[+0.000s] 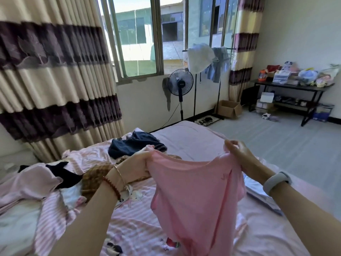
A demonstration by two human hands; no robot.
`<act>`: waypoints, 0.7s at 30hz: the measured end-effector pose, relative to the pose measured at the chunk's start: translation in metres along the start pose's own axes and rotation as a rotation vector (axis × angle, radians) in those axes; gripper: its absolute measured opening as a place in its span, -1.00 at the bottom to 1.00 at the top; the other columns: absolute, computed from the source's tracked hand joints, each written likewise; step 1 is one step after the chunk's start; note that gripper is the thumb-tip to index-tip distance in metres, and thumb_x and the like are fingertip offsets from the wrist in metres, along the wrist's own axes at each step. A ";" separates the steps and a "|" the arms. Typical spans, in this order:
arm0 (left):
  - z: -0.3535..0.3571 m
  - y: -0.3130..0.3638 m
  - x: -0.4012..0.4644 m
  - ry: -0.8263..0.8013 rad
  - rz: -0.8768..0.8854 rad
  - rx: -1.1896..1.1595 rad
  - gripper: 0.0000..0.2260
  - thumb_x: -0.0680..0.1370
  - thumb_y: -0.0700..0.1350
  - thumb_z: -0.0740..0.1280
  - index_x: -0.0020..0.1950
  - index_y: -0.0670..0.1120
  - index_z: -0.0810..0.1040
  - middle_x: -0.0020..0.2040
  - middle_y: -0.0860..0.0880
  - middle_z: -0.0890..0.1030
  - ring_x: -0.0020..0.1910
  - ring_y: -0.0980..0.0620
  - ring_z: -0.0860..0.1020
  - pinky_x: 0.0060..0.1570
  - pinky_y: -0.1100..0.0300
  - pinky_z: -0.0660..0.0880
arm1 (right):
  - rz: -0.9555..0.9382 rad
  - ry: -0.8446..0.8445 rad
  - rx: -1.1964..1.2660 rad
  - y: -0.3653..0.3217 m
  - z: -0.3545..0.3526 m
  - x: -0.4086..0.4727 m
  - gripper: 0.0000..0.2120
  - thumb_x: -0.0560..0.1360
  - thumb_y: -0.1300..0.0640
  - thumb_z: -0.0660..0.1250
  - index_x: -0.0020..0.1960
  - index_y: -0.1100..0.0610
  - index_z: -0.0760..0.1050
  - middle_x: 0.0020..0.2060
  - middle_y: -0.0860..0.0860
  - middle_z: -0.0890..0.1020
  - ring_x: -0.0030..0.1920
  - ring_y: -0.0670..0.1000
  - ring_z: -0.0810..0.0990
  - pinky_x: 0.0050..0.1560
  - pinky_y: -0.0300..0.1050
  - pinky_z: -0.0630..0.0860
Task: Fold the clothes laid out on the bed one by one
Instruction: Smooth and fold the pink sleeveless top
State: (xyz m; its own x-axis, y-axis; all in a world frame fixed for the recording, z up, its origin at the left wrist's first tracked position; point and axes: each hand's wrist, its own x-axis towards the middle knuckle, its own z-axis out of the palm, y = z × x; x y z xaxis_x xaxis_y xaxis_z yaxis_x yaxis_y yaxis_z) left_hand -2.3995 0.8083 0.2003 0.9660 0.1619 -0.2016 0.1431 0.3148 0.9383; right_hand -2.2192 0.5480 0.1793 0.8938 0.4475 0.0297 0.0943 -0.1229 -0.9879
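A pink shirt (193, 196) hangs in the air over the bed (184, 133), held up by its top edge. My left hand (136, 165) grips the shirt's left corner in a fist. My right hand (238, 152) pinches the right corner between thumb and fingers. Behind the shirt lie unfolded clothes: a dark blue garment (132, 145), a brown checked one (96, 178), a black piece (62, 172) and a pale lilac top (27, 182) at the left. A folded pale blue item (258, 193) lies on the bed under my right forearm.
A pink striped sheet (129, 224) covers the bed. Striped curtains (51, 74) hang at the left by the window. A standing fan (180, 84), a clothes rack (208, 60), a cardboard box (229, 108) and a cluttered black table (287, 87) stand across the floor.
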 end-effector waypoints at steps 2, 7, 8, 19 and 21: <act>-0.008 0.000 -0.002 -0.016 0.003 0.008 -0.67 0.49 -0.39 0.17 0.08 0.02 0.36 -0.20 -0.10 0.42 -0.40 0.06 0.44 -0.41 0.18 0.45 | -0.015 -0.009 -0.137 0.004 -0.004 -0.001 -0.59 0.41 0.02 0.43 0.15 0.05 0.33 -0.02 -0.05 0.47 -0.03 -0.09 0.51 -0.06 -0.17 0.45; -0.017 0.005 -0.012 0.019 0.107 0.174 -0.70 0.42 -0.20 0.34 0.15 -0.18 0.52 -0.02 -0.18 0.55 -0.14 -0.05 0.59 -0.17 0.09 0.62 | -0.124 0.197 -0.194 0.004 -0.007 -0.004 -0.67 0.47 0.21 0.38 0.18 0.23 0.37 0.00 0.09 0.47 -0.10 -0.02 0.46 -0.18 -0.40 0.42; -0.015 0.006 -0.014 0.079 0.144 0.238 -0.79 0.42 -0.17 0.35 0.04 -0.18 0.57 -0.08 -0.17 0.55 -0.16 -0.05 0.58 -0.19 0.08 0.62 | -0.151 0.238 -0.205 0.003 -0.010 -0.004 -0.74 0.50 0.20 0.35 0.14 0.26 0.41 -0.04 0.10 0.49 -0.12 -0.02 0.45 -0.27 -0.45 0.39; 0.019 -0.030 -0.034 0.488 0.638 0.561 -0.82 0.51 -0.26 0.33 -0.16 0.02 0.59 -0.27 0.15 0.62 -0.29 0.36 0.51 -0.26 0.50 0.42 | -0.242 0.417 -0.118 0.010 -0.056 -0.078 -0.91 0.53 0.30 0.27 -0.09 0.19 0.54 -0.27 -0.01 0.55 -0.28 -0.18 0.49 -0.30 -0.52 0.39; 0.030 -0.052 -0.044 0.521 0.638 0.604 -0.82 0.51 -0.28 0.33 -0.15 0.00 0.59 -0.20 0.06 0.61 -0.26 0.35 0.51 -0.20 0.49 0.42 | -0.208 0.405 -0.146 0.025 -0.066 -0.102 -0.89 0.54 0.32 0.25 -0.09 0.20 0.54 -0.29 -0.03 0.55 -0.30 -0.18 0.49 -0.29 -0.48 0.40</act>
State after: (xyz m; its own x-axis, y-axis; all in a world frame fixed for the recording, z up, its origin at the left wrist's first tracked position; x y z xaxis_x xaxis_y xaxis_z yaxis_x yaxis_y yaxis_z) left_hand -2.4426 0.7574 0.1689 0.7071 0.5664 0.4233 -0.1413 -0.4733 0.8695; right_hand -2.2787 0.4408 0.1621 0.9456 0.0986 0.3102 0.3242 -0.2035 -0.9238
